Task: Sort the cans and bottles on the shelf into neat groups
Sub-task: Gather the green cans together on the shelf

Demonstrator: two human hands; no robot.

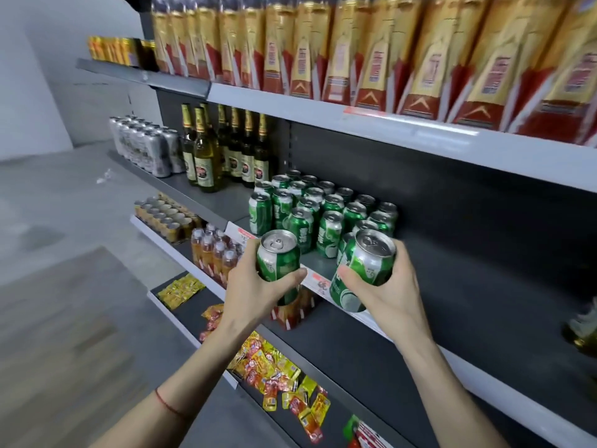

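I see my left hand (pixel 255 286) wrapped around a green can (pixel 278 256), thumb across its front, and my right hand (pixel 384 286) gripping a second green can (pixel 361 270) the same way, tilted a little to the right. Both cans are held in front of the edge of the middle shelf (pixel 484 247), just before the block of green cans (pixel 323 205) standing there in rows. The white lettering on the cans is too blurred for me to read, and so are the price tags (pixel 318 281) on the shelf edge. Left of the block stand brown bottles (pixel 226 150) with gold neck foil and red oval labels, then shrink-wrapped silver cans (pixel 145 145). The top shelf holds gold and red cartons (pixel 355 50). Below lie yellow and red sachets (pixel 277 376).
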